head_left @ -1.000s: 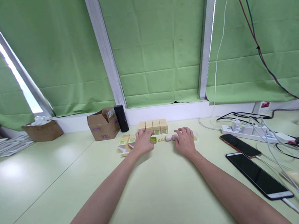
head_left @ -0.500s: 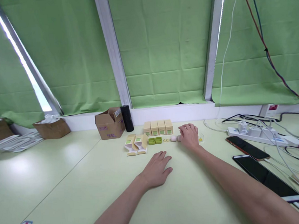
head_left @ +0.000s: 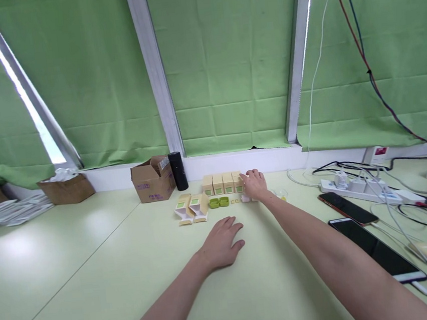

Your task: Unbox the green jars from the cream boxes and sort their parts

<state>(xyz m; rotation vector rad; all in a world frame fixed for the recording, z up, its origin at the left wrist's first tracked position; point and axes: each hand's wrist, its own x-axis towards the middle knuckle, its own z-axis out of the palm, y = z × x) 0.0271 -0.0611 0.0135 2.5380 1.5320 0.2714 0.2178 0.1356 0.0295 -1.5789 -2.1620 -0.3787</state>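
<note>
My left hand (head_left: 223, 242) lies palm down on the table, fingers stretched out, with nothing in it. Farther back, my right hand (head_left: 254, 184) reaches over to the right end of a row of small tan boxes (head_left: 218, 184) with green labels. Its fingertips are at the rightmost box (head_left: 237, 182); whether they touch it I cannot make out. Small pale pink pieces (head_left: 245, 198) lie under and beside this hand, partly hidden. Left of them are tiny yellowish pieces (head_left: 234, 201), two green trays (head_left: 218, 202) and two opened cartons (head_left: 192, 209).
A brown cardboard box (head_left: 152, 180) and a black cylinder (head_left: 178, 171) stand at the back. On the right are two phones (head_left: 376, 249), a white power strip (head_left: 356, 189) and tangled cables. A clear round item (head_left: 283, 194) sits right of my right hand.
My right hand has moved left and slightly back, from over the pink pieces to the rightmost tan box. My left hand stays in place. The view has shifted slightly.
</note>
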